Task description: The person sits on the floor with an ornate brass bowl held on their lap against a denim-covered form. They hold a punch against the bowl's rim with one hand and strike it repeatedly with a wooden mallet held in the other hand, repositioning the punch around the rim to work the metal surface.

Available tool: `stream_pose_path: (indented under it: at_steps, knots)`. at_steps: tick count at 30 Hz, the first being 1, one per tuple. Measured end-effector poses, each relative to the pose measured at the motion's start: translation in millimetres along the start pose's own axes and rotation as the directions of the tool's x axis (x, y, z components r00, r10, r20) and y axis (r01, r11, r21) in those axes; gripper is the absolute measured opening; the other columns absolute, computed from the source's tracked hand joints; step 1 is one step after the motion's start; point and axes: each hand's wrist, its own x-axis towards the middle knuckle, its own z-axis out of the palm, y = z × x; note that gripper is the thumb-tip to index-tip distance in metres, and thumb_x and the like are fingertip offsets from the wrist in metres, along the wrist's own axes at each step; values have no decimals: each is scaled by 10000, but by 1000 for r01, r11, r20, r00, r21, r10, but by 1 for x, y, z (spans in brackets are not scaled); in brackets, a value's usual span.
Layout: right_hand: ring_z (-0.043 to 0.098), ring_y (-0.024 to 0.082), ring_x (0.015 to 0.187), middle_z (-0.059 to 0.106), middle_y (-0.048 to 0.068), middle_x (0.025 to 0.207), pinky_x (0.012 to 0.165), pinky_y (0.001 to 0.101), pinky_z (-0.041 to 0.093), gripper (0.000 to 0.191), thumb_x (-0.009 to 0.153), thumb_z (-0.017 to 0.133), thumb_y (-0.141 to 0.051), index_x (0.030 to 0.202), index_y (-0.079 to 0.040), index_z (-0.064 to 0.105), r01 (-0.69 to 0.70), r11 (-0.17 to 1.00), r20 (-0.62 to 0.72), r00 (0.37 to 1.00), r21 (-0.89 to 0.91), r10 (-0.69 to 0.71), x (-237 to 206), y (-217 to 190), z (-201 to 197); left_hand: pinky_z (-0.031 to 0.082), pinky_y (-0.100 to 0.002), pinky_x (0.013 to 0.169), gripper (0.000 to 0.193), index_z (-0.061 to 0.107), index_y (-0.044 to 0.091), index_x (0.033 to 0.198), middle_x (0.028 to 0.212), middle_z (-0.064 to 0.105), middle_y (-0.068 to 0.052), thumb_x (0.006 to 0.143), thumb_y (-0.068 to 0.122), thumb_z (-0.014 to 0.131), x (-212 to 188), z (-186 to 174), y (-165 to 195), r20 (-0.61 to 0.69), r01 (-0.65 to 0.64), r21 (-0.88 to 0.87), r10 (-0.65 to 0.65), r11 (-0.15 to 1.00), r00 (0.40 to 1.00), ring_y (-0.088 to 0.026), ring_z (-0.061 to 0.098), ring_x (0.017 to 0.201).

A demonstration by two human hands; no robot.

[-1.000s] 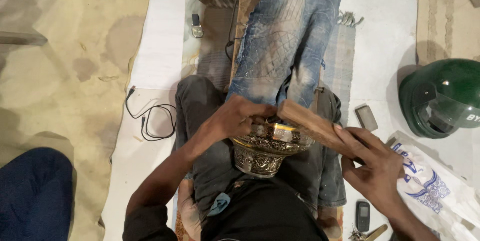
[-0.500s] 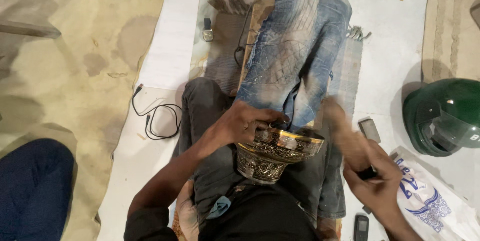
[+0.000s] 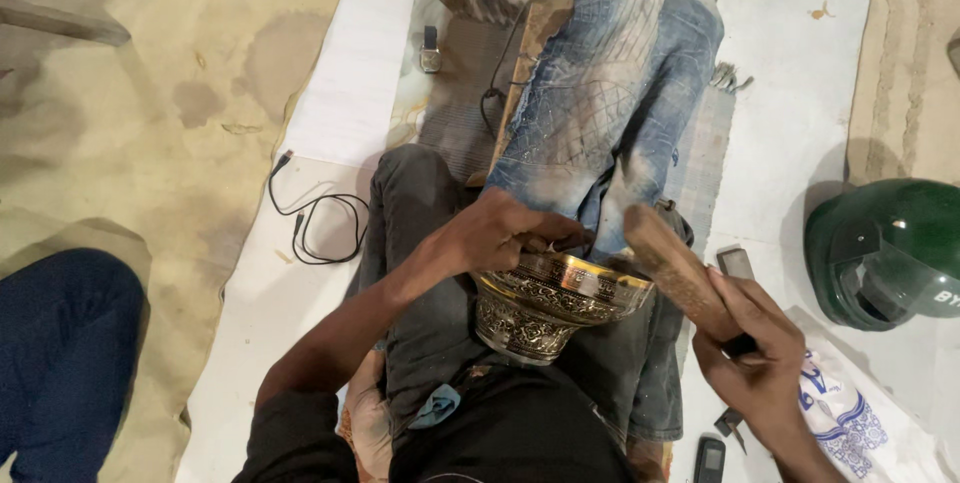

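An engraved brass bowl (image 3: 555,308) was steadied on the lap by the left hand (image 3: 505,233), while a wooden mallet (image 3: 685,278), gripped at four o'clock by the closed right hand (image 3: 755,363), might have struck fingers if misaimed.

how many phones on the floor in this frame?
2 visible. One grey phone beside the wooden mallet; one dark phone at the bottom edge, below the right hand. Others may be hidden.
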Motion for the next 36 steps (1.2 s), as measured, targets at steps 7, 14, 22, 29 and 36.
stream_pose_path:
  at_steps: [7, 14, 22, 29, 36]
  knots:
    - [653, 113, 861, 708, 91, 1152, 751, 248, 531, 673, 717, 712, 97, 1345, -144, 691, 51, 998, -78, 995, -31, -54, 4, -5, 6, 509, -310, 499, 657, 700, 197, 1327, 808, 776, -54, 733, -68, 613, -5, 3, -7, -39, 6, 1, -5, 1000, 999, -140, 661, 528]
    - [673, 73, 834, 690, 97, 1187, 666, 210, 551, 680, 702, 668, 121, 1344, -101, 668, 99, 992, -20, 995, -75, -101, 4, -2, 0, 466, -348, 510, 704, 681, 202, 1372, 716, 711, -82, 710, -36, 703, -4, -4, -5, 11, 14, 42, -14, 999, 1000, -159, 581, 499]
    - [654, 79, 790, 708, 80, 1190, 626, 240, 538, 691, 696, 667, 122, 1344, -119, 678, 68, 991, 19, 998, -113, -67, 7, -6, 0, 520, -328, 544, 593, 690, 214, 1350, 814, 777, -51, 794, 23, 764, -2, -4, -3, 49, 34, -17, -33, 999, 998, -138, 689, 572]
    - [663, 112, 733, 730, 77, 1142, 649, 285, 532, 721, 679, 683, 138, 1329, -173, 703, 100, 951, 11, 995, -293, -101, 10, -3, 1, 583, -289, 598, 597, 714, 224, 1335, 940, 797, -48, 841, -90, 595, -8, -1, -10, -82, 13, -9, -13, 1000, 997, -120, 759, 700]
    - [656, 151, 892, 693, 96, 1173, 746, 266, 524, 743, 687, 694, 107, 1381, -157, 655, 186, 974, -24, 981, -131, -191, 14, -10, 1, 574, -333, 615, 571, 694, 185, 1339, 910, 779, -70, 795, 28, 774, -10, 0, -11, -76, -61, -21, 59, 998, 995, -159, 716, 674]
